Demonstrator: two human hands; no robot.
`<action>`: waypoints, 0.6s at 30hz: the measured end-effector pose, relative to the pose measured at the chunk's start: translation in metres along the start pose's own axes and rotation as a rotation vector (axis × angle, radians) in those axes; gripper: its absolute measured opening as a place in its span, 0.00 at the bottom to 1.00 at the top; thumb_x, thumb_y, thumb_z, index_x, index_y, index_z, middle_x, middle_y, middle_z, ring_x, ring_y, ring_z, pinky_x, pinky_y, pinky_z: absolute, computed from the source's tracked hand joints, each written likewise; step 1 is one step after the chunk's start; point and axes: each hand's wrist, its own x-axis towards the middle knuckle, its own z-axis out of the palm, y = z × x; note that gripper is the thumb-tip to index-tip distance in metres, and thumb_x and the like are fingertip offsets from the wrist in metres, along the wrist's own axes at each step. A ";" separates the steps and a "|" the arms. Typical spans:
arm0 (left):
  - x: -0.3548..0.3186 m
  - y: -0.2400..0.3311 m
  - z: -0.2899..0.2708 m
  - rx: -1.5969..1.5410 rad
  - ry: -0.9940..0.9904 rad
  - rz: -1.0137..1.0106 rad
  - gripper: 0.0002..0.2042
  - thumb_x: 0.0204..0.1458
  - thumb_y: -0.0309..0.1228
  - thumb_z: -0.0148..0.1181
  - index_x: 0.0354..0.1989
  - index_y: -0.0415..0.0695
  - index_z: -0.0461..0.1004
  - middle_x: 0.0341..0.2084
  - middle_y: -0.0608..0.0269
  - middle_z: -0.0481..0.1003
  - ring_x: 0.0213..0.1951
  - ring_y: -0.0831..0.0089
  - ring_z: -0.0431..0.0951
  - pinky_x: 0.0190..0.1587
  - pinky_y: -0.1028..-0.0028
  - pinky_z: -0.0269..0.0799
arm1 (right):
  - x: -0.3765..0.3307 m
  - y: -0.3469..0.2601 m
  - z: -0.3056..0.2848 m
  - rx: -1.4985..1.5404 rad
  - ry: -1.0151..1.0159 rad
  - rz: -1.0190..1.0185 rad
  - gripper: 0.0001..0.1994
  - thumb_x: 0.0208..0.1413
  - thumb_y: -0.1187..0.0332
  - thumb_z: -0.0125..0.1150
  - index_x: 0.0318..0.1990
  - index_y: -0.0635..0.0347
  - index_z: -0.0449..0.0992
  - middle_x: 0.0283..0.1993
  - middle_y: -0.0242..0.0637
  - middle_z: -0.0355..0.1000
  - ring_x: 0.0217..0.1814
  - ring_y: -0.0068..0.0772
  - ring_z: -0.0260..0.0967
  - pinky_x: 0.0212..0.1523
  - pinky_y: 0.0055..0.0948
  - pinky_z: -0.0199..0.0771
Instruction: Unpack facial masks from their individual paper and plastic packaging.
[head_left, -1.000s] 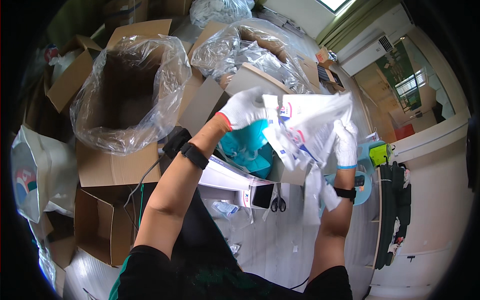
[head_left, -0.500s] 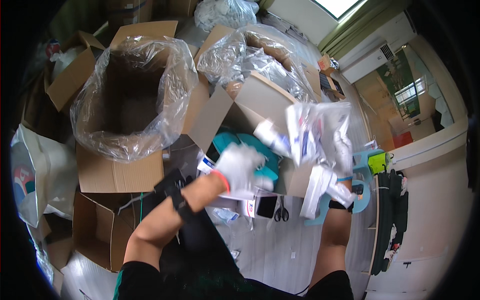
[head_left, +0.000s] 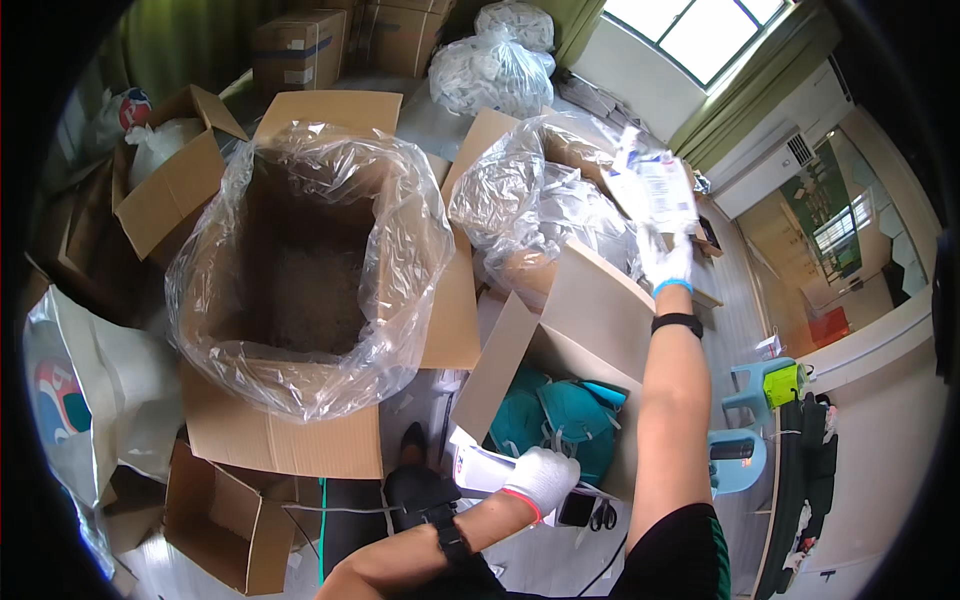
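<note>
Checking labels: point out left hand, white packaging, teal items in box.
Left hand (head_left: pixel 544 478): head view, back of glove.
White packaging (head_left: pixel 668 192): head view, printed face.
Teal items (head_left: pixel 580 412): head view, top of right one.

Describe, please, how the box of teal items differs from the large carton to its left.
The box is pale inside, while the carton is brown. The carton has a clear plastic liner over its rim; the box shows none. The box holds teal items; none show in the carton. Both stand open at the top.
</note>
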 end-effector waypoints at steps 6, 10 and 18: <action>0.011 0.000 0.000 0.035 0.166 -0.042 0.04 0.50 0.30 0.60 0.29 0.49 0.81 0.29 0.58 0.83 0.34 0.61 0.85 0.37 0.63 0.78 | -0.051 0.014 -0.034 -0.806 -0.006 -0.352 0.16 0.68 0.63 0.59 0.55 0.64 0.73 0.45 0.41 0.73 0.47 0.36 0.73 0.41 0.33 0.79; 0.000 0.007 -0.008 0.124 0.008 -0.031 0.06 0.47 0.29 0.65 0.34 0.49 0.78 0.33 0.59 0.80 0.40 0.61 0.82 0.42 0.63 0.75 | -0.182 -0.010 -0.010 -0.850 -0.150 -0.229 0.09 0.68 0.62 0.60 0.40 0.58 0.77 0.26 0.28 0.68 0.23 0.17 0.66 0.21 0.18 0.64; -0.030 0.030 -0.022 0.224 -0.291 -0.062 0.04 0.51 0.28 0.63 0.35 0.50 0.82 0.36 0.60 0.83 0.42 0.61 0.84 0.46 0.63 0.78 | -0.357 0.006 -0.041 -2.264 -0.462 -0.372 0.13 0.61 0.60 0.64 0.45 0.59 0.81 0.39 0.42 0.81 0.36 0.41 0.79 0.36 0.34 0.78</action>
